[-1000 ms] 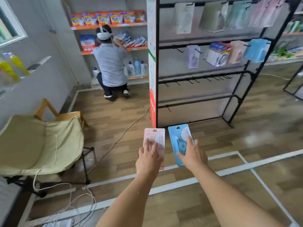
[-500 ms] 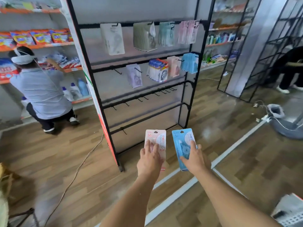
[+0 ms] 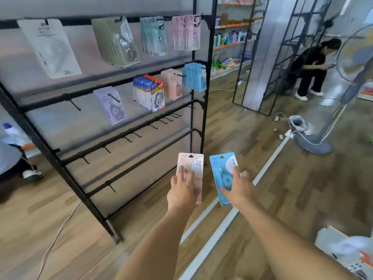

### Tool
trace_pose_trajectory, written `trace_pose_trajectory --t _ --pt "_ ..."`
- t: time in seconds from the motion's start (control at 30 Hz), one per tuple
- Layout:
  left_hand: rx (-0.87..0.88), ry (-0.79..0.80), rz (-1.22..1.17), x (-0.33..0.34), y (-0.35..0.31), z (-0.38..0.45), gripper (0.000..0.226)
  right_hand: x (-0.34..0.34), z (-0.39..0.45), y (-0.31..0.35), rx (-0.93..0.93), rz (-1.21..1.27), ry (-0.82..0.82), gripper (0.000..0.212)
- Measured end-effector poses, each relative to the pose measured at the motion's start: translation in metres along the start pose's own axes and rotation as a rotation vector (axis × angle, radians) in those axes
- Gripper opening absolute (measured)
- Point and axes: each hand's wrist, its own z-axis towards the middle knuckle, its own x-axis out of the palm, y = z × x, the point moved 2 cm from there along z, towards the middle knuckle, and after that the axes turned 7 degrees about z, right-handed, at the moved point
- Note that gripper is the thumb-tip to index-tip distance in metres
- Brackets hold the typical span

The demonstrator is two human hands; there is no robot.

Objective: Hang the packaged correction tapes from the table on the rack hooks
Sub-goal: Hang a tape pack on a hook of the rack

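My left hand (image 3: 182, 191) holds a pink packaged correction tape (image 3: 191, 164) upright, fingers spread over its front. My right hand (image 3: 238, 188) holds a blue packaged correction tape (image 3: 222, 168) the same way, just to the right. Both packs are in front of the black rack (image 3: 203, 110), below its lower right corner. On the rack's second rail hang a pink stack (image 3: 171, 83) and a blue stack (image 3: 193, 76) of like packs. The third rail carries several bare hooks (image 3: 153, 126).
A standing fan (image 3: 323, 128) with cables is on the floor to the right. One person sits at the far right (image 3: 310, 67); another crouches at the left edge (image 3: 10, 158). A cable (image 3: 52, 243) runs over the wood floor. An open box (image 3: 343, 249) lies bottom right.
The view has swung right and closer to the rack. Both hands keep holding their packs, held in the same pose in front of me.
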Motion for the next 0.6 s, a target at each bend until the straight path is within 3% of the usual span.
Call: trace_pose_trajectory --t 0.4,0.6 --pt "-0.114 -0.055 -0.036 -0.007 -0.131 0.161 0.053 -0.081 0.210 -0.058 -0.105 -0.062 0.000 0.082" --pt "-0.153 -0.043 -0.015 -0.003 -0.162 0.227 0.057 -0.089 0.288 -0.066 -0.130 0.000 0.050 0.083"
